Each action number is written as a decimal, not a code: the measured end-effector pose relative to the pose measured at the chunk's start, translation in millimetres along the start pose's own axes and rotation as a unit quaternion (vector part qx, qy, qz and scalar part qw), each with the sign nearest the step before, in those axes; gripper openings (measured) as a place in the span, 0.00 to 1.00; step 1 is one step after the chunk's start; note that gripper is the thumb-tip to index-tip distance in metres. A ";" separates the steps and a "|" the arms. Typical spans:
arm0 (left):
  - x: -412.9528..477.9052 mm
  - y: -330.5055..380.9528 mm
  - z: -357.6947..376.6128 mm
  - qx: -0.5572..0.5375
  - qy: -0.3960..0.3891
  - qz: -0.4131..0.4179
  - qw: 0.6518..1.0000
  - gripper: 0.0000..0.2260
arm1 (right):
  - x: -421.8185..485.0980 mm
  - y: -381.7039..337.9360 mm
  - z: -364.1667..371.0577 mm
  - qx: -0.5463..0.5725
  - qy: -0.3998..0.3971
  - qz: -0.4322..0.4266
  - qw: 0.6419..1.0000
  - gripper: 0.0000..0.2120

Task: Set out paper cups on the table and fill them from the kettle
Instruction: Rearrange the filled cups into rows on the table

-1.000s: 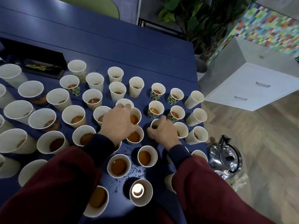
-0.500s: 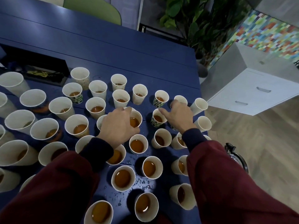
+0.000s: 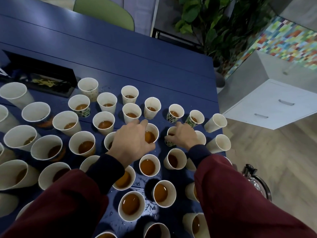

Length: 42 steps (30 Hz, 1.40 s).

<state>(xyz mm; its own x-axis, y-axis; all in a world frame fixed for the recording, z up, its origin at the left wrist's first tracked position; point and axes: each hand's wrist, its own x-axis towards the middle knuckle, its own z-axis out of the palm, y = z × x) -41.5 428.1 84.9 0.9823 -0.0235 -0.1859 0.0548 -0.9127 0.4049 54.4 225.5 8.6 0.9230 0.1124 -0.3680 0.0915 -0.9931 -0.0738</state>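
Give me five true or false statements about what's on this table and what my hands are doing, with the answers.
1. The left hand grips a plain cup holding brown liquid. True.
2. The right hand holds the kettle. False: it grips a patterned cup; the kettle sits beyond the table's right edge.
3. The table is blue. True.
4. Every cup is empty. False: most cups hold brown liquid.
5. A white drawer cabinet stands to the right of the table. True.
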 end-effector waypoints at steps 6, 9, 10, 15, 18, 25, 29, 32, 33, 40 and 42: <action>3.8 2.0 2.4 -0.013 0.010 0.000 1.000 0.29 | 11.1 1.1 -34.4 0.022 0.103 0.023 0.994 0.35; 5.9 0.4 1.4 -0.016 0.013 -0.001 1.000 0.29 | 33.8 -0.5 -47.5 0.047 0.105 -0.011 0.993 0.32; 6.4 -0.3 0.8 -0.018 0.014 -0.001 1.000 0.29 | 40.8 -1.5 -50.8 0.049 0.087 -0.024 0.995 0.32; 7.7 -6.1 0.8 -0.021 0.029 0.003 0.999 0.28 | 70.8 1.4 -47.0 0.021 0.001 -0.060 0.998 0.32; 8.4 -7.9 2.2 -0.022 0.038 0.008 0.999 0.28 | 73.9 6.5 -43.3 0.015 0.010 -0.064 0.998 0.27; 12.2 -2.6 3.5 -0.004 0.040 0.017 0.999 0.27 | 53.0 7.1 -51.0 0.011 0.025 -0.050 0.998 0.36; 8.9 1.6 3.0 0.003 0.036 0.019 0.999 0.28 | -9.4 1.7 -56.0 0.098 0.128 -0.035 0.986 0.32; 5.4 2.2 3.9 0.012 0.031 0.018 0.999 0.28 | -67.6 -0.4 -42.5 0.128 0.116 0.004 0.985 0.27; 2.9 3.0 4.6 0.011 0.031 0.021 0.999 0.28 | -84.7 -0.4 -35.8 0.132 0.101 0.024 0.986 0.27; -20.7 5.5 5.9 0.004 0.056 0.045 0.997 0.24 | -125.9 -1.4 31.1 0.100 0.018 0.066 0.993 0.33; -28.8 6.0 5.3 -0.006 0.066 0.051 0.997 0.24 | -128.2 -4.3 37.0 0.131 0.045 0.076 0.987 0.32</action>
<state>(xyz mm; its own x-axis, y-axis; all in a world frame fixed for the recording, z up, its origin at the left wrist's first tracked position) -70.5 421.1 87.9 0.9977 -0.0626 -0.0245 -0.0462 -0.9034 0.4264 -78.2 216.7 21.9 0.9493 -0.0533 -0.3099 -0.1402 -0.9540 -0.2651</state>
